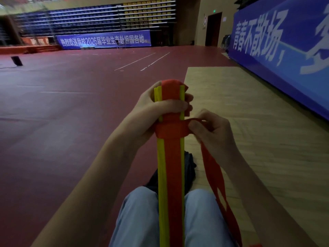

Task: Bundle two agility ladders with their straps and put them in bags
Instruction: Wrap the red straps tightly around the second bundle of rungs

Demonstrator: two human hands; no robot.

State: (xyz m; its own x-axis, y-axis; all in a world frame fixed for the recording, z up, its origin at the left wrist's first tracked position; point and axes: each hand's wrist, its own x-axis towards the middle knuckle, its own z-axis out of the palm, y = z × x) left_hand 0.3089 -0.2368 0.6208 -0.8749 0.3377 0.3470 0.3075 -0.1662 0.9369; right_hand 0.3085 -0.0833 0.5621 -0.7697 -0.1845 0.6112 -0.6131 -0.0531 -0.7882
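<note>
A stacked agility ladder (pixel 170 175) of yellow rungs and red-orange webbing stands upright between my knees. My left hand (pixel 156 111) grips the bundle near its top, fingers wrapped across the front. A red strap (pixel 170 131) is wound around the bundle just below that hand. My right hand (pixel 210 132) pinches the strap where it leaves the wrap on the right side. The strap's loose tail (pixel 217 179) hangs down past my right knee. A dark bag (pixel 188 166) lies on the floor behind the bundle, mostly hidden.
I sit on a dark red sports floor (pixel 71 122) beside a strip of light wooden floor (pixel 249 122). A blue banner wall (pixel 284 50) runs along the right. A small black object (pixel 17 60) stands far left on the floor.
</note>
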